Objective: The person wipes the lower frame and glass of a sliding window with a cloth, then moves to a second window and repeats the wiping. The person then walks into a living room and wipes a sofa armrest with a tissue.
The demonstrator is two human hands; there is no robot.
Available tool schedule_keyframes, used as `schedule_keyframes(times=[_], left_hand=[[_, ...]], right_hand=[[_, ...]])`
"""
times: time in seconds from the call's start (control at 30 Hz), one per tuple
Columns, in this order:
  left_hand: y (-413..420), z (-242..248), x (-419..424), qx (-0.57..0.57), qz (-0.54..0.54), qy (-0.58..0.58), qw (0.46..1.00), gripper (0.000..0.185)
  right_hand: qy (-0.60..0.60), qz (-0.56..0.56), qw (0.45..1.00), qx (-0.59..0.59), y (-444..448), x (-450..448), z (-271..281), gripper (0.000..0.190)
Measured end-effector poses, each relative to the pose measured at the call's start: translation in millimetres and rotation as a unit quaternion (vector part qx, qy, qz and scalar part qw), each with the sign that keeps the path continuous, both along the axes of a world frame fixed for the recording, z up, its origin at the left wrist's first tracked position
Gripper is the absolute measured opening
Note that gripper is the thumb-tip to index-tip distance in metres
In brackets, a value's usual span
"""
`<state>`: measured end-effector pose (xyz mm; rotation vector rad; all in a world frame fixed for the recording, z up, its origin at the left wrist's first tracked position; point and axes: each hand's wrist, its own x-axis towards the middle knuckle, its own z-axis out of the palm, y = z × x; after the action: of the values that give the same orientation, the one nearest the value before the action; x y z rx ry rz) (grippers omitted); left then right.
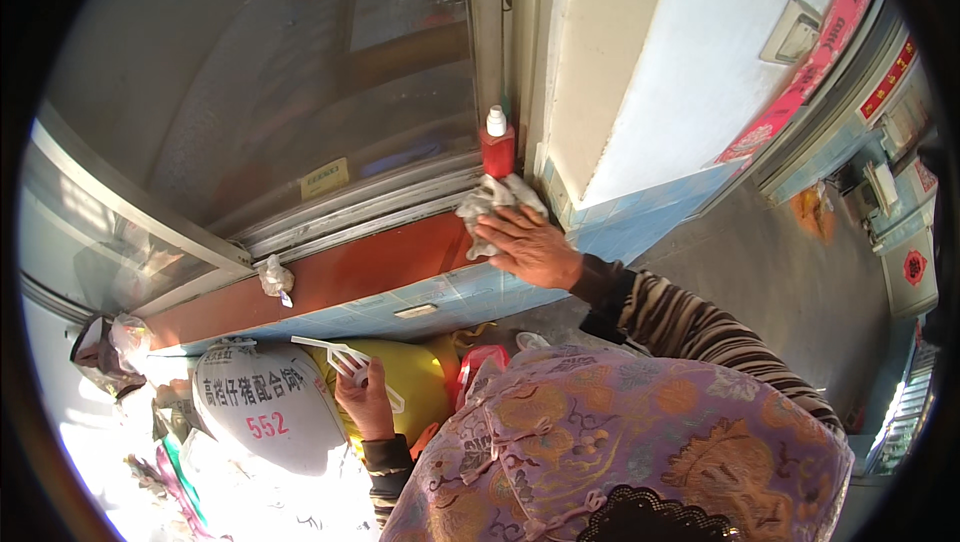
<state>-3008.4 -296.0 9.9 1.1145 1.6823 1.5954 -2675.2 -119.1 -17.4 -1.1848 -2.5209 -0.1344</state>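
Note:
My right hand [531, 248] lies flat on a crumpled grey-white cloth [480, 204], pressing it onto the right end of a reddish-brown window sill [390, 248]. Just behind the cloth stands a red plastic bottle [498, 154] with a white cap, in the corner by the window frame. Lower down, my left hand [366, 401] grips a white plastic piece with slots and a long thin arm [346, 359]; its exact kind is unclear. Beneath that hand are a yellow sack [416, 373] and a white woven feed sack [259, 399] bearing print.
A crumpled plastic bag [275, 276] sits on the sill's left part. Behind it is a sliding glass window [300, 92] in a metal frame. A wall with blue tiles [630, 231] juts out at right, beside grey floor [750, 279]. More bags [112, 354] crowd the far left.

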Motion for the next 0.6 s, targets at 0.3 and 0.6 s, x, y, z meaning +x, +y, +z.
schedule_keyframes(times=[0.3, 0.6], left_hand=[[-24, -6, -6, -0.037, 0.069, 0.041, 0.996, 0.018], [-46, -15, -1, -0.074, 0.076, -0.029, 0.994, 0.018]], right_hand=[[0.033, 0.053, 0.998, -0.021, 24, -61, -13, 0.075], [0.078, 0.181, 0.980, -0.038, 59, -186, -22, 0.074]])
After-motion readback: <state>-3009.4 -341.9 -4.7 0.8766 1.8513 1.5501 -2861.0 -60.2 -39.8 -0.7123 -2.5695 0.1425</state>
